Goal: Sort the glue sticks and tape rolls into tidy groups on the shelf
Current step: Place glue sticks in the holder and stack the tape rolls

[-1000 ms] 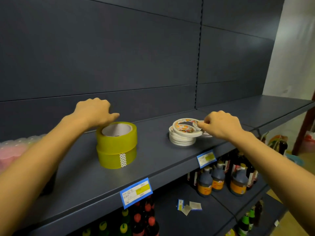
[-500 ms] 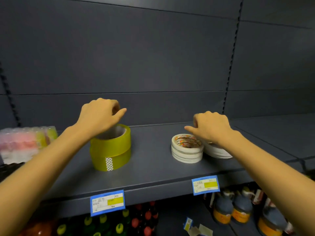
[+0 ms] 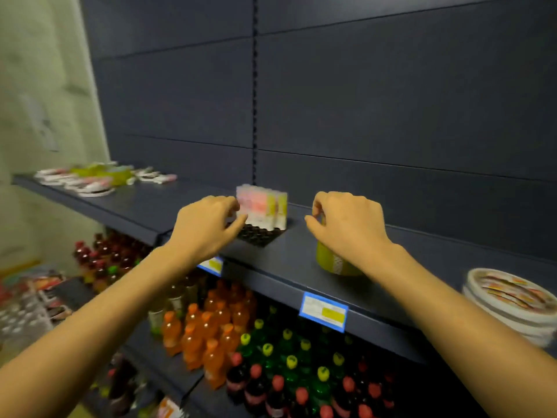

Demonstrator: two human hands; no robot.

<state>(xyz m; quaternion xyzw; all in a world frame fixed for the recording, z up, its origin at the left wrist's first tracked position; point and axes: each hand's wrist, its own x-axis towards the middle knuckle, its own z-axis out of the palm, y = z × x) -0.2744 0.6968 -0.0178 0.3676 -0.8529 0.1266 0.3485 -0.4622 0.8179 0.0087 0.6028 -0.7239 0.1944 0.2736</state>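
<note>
On the shelf (image 3: pixel 286 260), the left hand (image 3: pixel 208 227) is set against the pack of glue sticks (image 3: pixel 265 206), fingers curled (a firm grip cannot be confirmed). The right hand (image 3: pixel 346 227) is clamped over the yellow tape rolls (image 3: pixel 334 263), presumably to keep that group square.

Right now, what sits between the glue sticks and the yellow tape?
Nothing; in the head view, only bare shelf separates the glue sticks from the yellow tape under the right hand.

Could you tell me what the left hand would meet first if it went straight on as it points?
The left hand would likely meet the clear-wrapped pack of pink and yellow glue sticks just ahead; blur hides whether they touch.
</note>
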